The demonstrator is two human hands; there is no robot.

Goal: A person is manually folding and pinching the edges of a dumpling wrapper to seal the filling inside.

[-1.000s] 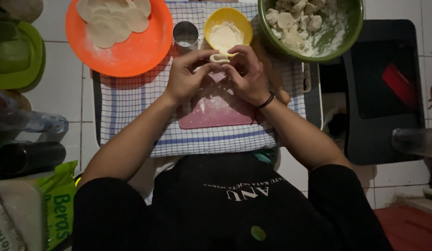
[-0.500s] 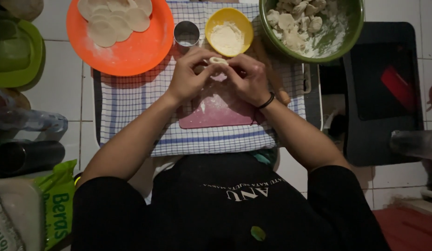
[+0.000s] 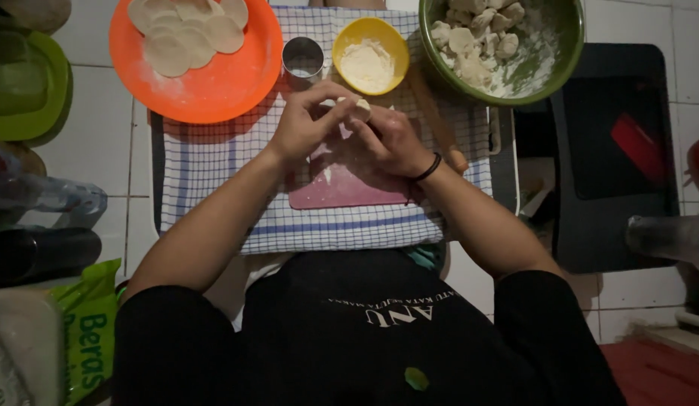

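- Dumpling pinched between both hands above pink board; left hand and right hand closed on it.
- Risk: hard pinching could tear the wrapper.
- Yellow flour bowl at 12 o'clock, close; an elbow swing might tip it.

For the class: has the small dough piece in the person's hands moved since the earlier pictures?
No: the dough piece sits just below the yellow bowl, as before.
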